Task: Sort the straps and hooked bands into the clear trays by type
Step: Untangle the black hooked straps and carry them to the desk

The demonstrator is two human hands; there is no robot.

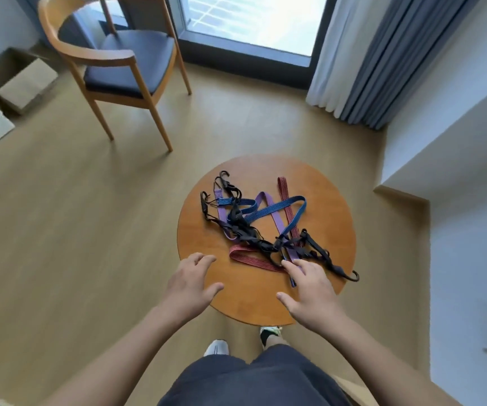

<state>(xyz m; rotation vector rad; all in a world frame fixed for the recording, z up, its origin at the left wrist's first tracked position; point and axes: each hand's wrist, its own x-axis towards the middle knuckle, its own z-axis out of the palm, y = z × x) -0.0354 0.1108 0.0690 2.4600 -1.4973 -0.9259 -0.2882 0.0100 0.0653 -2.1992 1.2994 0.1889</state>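
The left hand (191, 276) is held spread and empty over the near left rim of the table (327, 206), with nothing grasped. Past it, in the middle of the table, the tangle (254, 227) lies as one knot: black hooks (226, 178) at its far left, a purple strap (265, 202) and a blue band (295, 210) crossed over each other, and a red band (251, 259) looped along the near side. To the right, the right hand (309, 285) is reached out with fingers straight and nothing gripped. Its fingertips (290, 266) are at the near end of the tangle, but whether contact is made cannot be told. Another hook (352, 276) lies just beyond that hand, at the right rim.

The sorting is judged not yet begun, and the first pick appears to be in hand. No trays are seen. One piece must next be pinched and drawn free, with the rest probably pinned down by the left hand, since the hooks are likely to snag.
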